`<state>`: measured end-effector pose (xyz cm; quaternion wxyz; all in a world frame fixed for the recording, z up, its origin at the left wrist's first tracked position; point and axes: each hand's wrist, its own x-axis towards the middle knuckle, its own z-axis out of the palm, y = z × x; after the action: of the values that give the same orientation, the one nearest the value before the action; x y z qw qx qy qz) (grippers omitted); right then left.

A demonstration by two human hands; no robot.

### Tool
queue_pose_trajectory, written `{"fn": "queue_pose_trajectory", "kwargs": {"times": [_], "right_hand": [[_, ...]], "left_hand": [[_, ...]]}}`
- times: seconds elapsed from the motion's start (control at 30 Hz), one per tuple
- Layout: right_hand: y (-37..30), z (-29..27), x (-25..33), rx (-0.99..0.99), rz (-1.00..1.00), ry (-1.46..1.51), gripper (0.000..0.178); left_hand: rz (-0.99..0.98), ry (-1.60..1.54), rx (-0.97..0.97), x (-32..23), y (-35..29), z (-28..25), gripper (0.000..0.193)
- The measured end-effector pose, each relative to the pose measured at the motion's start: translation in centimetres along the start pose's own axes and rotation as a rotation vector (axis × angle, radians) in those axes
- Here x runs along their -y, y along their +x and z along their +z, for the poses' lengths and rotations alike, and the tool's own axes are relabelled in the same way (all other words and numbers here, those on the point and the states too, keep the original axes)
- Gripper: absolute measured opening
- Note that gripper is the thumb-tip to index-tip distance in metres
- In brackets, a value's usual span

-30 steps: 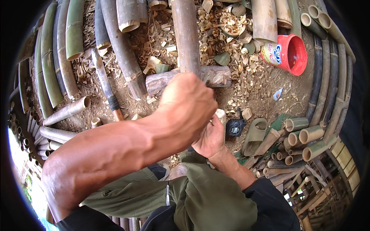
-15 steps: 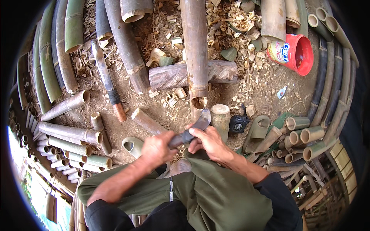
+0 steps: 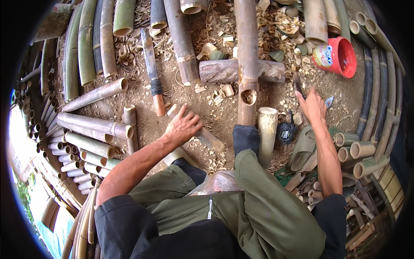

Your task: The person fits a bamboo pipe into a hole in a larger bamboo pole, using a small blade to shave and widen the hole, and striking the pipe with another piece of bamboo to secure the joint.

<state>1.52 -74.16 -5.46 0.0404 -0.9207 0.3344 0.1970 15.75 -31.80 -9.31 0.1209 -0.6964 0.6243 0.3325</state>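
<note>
My left hand (image 3: 183,127) lies over a short pale wooden stick (image 3: 210,139) on the dirt, fingers spread across it; I cannot tell whether it grips. Farther right, my right hand (image 3: 314,105) is low over the ground, thumb and forefinger apart. Beside its thumb lies a dark knife (image 3: 296,81), partly hidden by the hand. Between my hands a thick bamboo pole (image 3: 248,52) runs away from me across a log (image 3: 220,71). A hole is cut near the pole's close end, and my dark-socked foot (image 3: 246,139) is against that end.
A long knife with a wooden handle (image 3: 159,103) lies at left, near stacked bamboo tubes (image 3: 90,144). An upright pale wood block (image 3: 268,129), black tape measure (image 3: 286,131) and green slipper (image 3: 303,149) stand right of my foot. A red tub (image 3: 345,58) lies behind.
My hands have parted, having held the curved knife together before. The right hand has moved right to the ground with the knife, the left onto the stick. The view has shifted.
</note>
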Motion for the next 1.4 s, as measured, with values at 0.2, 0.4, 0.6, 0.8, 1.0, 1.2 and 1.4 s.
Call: {"fn": "queue_pose_trajectory", "kwargs": {"times": [0.2,0.4,0.6,0.8,1.0,1.2,1.4], "right_hand": [[-13.1,-3.6,6.7,0.287,-0.433,0.865,0.058],[-20.2,-3.3,10.9,0.862,-0.584,1.606,0.068],[-22.3,-5.1,10.6,0.544,-0.584,1.603,0.063],[-22.0,5.0,5.4,-0.111,-0.309,0.986,0.09],[-28.5,17.8,1.8,0.069,0.145,0.695,0.101],[-28.9,17.7,2.0,0.021,0.131,0.939,0.084],[-29.1,6.7,-0.9,-0.074,-0.003,1.214,0.093]], "left_hand": [[0.071,-0.064,-0.196,0.2,-3.9,-9.0,0.06],[0.173,0.211,-0.838,-4.0,-6.7,-20.1,0.068],[-0.127,-1.273,-1.025,-8.0,-6.6,-23.5,0.084],[0.097,-1.33,-0.965,-7.6,-4.0,-22.4,0.061],[0.159,-1.314,-0.96,-6.5,0.2,-21.4,0.069],[0.165,-1.354,-0.901,-5.6,2.9,-18.9,0.072],[0.248,-1.268,-0.992,-8.1,3.5,-17.9,0.069]]}}
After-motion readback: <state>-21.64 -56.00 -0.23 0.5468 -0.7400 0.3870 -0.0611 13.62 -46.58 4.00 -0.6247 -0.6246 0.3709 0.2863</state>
